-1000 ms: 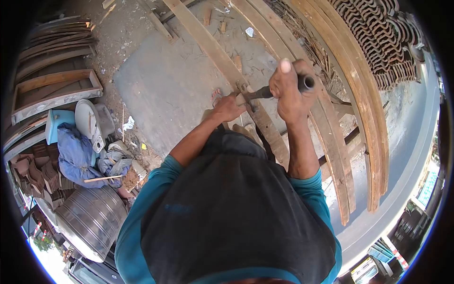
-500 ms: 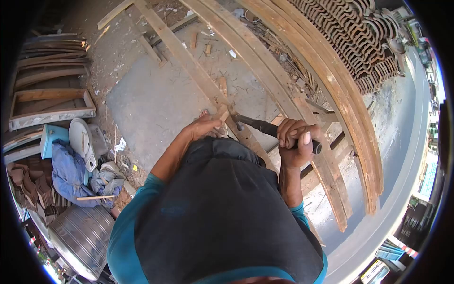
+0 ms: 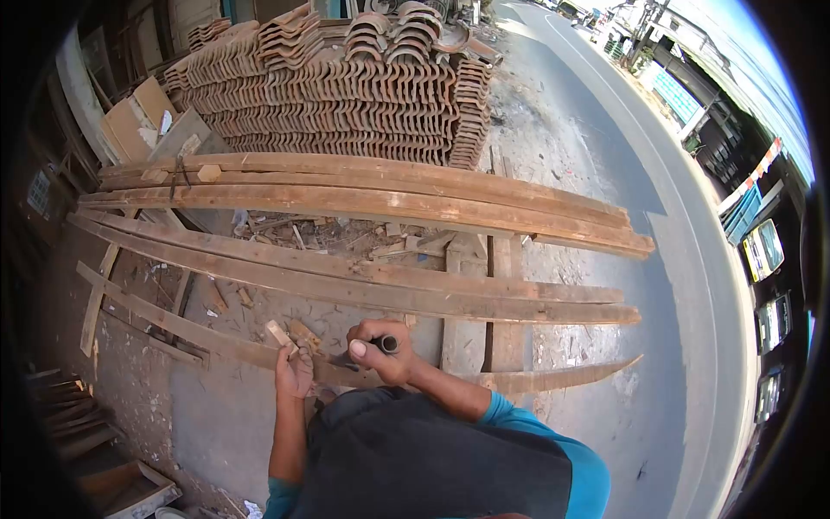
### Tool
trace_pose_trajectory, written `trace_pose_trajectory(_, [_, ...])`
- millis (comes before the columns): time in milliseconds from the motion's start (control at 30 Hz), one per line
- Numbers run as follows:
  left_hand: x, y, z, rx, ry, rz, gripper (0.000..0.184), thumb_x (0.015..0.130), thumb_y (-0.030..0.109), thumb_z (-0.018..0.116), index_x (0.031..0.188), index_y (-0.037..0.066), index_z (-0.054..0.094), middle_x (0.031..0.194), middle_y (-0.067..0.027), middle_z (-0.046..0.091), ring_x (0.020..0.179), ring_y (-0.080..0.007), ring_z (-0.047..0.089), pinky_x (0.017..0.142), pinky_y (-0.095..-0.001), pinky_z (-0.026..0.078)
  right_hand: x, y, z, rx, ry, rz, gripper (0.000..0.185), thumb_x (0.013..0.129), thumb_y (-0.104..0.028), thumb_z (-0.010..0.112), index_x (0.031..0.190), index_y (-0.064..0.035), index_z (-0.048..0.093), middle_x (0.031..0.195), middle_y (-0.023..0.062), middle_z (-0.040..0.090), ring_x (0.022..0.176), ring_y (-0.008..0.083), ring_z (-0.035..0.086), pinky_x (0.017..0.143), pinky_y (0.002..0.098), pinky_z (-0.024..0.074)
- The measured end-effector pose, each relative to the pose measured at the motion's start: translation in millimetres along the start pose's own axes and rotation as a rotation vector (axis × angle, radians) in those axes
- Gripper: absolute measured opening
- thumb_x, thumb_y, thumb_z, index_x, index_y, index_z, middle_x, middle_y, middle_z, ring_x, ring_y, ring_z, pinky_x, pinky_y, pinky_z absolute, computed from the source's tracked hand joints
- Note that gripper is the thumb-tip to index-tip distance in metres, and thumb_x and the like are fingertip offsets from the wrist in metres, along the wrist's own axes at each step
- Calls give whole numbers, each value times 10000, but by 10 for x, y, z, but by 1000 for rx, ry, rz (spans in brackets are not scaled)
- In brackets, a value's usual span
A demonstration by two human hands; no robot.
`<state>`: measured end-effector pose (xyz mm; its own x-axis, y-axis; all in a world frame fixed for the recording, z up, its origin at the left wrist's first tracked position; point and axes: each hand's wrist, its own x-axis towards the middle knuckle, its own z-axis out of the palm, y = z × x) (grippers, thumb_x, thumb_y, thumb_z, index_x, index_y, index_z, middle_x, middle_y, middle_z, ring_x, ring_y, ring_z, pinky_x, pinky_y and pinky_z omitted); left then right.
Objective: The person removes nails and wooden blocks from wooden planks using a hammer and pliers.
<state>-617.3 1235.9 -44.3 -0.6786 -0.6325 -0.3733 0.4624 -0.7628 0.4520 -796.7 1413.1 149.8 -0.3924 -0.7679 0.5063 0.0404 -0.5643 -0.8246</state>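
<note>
My right hand (image 3: 382, 353) is wrapped around a hammer (image 3: 389, 343) by its black handle, whose butt end points up toward me. The hammer's head is mostly hidden below the fist, close to the plank. In my left hand (image 3: 295, 374) a short wood block (image 3: 278, 334) is pinched, standing up from the fingers. Both hands are low over a narrow plank (image 3: 207, 338) that runs across in front of my body. Another small piece of wood (image 3: 303, 333) lies just beyond my hands.
Long boards (image 3: 406, 294) lie beyond my hands, with a second stack of beams (image 3: 363, 192) farther out. Crossbars (image 3: 505, 303) run beneath them. Roof tiles (image 3: 320, 108) are piled at the back. Scraps litter the ground. A road (image 3: 622, 130) passes on the right.
My view has swung up and to the right, bringing the tile pile and road into sight. The hammer handle, earlier slanting out to the right, now points more toward me. Both hands keep their holds.
</note>
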Motion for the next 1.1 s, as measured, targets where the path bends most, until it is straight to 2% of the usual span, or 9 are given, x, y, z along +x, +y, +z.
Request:
trace_pose_trajectory(100, [355,11,-165,93,-17,-39,272,996,201,598,1215,41,593,1043,-74,668,942,-179,680,832,-320,584,-102,171,99,-149,9,112,301,1017,-112,597,744,-26,505,627,52,543,556,126,470,507,305,363])
trace_pose_trajectory(200, [150,147,494,1250,284,83,442,914,180,645,1334,69,564,991,-117,708,868,-211,742,705,-330,568,-131,217,86,-95,63,131,270,993,-128,649,755,-23,574,663,44,582,593,114,489,537,307,392])
trace_pose_trajectory(233, [-58,265,716,1413,292,63,544,856,209,689,1358,57,547,959,-192,714,924,-303,745,753,-395,571,-110,174,110,-56,81,146,291,1006,-147,637,756,-28,548,648,51,583,576,112,491,521,296,389])
trace_pose_trajectory(267, [-40,66,431,1534,282,561,573,835,231,696,1349,25,546,997,-278,702,979,-420,711,843,-477,556,-79,136,140,-75,99,128,299,1023,-160,612,767,-39,518,619,57,558,530,112,476,489,290,384])
trace_pose_trajectory(367, [-549,145,513,1548,308,180,710,844,275,679,1438,-43,452,1220,-329,657,1173,-471,629,1009,-479,498,17,139,117,-23,104,81,322,1039,-186,602,778,-39,482,570,63,507,471,112,444,430,283,363])
trace_pose_trajectory(467, [-894,-14,126,1636,434,-52,737,843,269,672,1442,-77,418,1249,-355,631,1176,-486,618,1029,-476,489,253,89,288,-57,89,88,335,1041,-194,610,782,-38,467,556,63,491,449,109,432,409,270,350])
trace_pose_trajectory(867, [-759,70,-360,1488,365,-60,718,846,360,666,1410,-44,482,1270,-388,593,1177,-520,579,1049,-510,458,1246,1057,1670,-278,-295,488,414,1007,-263,701,693,-64,517,589,-26,504,556,69,439,506,295,375])
trace_pose_trajectory(1000, [-803,147,-289,1492,413,-96,681,856,356,656,1413,-4,503,1222,-371,625,1174,-536,562,1048,-549,447,1481,1392,2158,-514,-414,510,447,967,-364,720,745,-2,583,602,47,551,591,159,489,590,382,436])
trace_pose_trajectory(1100, [-777,117,-331,1713,417,8,688,871,380,693,1383,-37,502,1060,-321,707,1050,-466,683,952,-555,499,1592,1765,2463,-651,-464,456,474,943,-412,727,787,24,623,636,107,600,607,238,546,635,424,469])
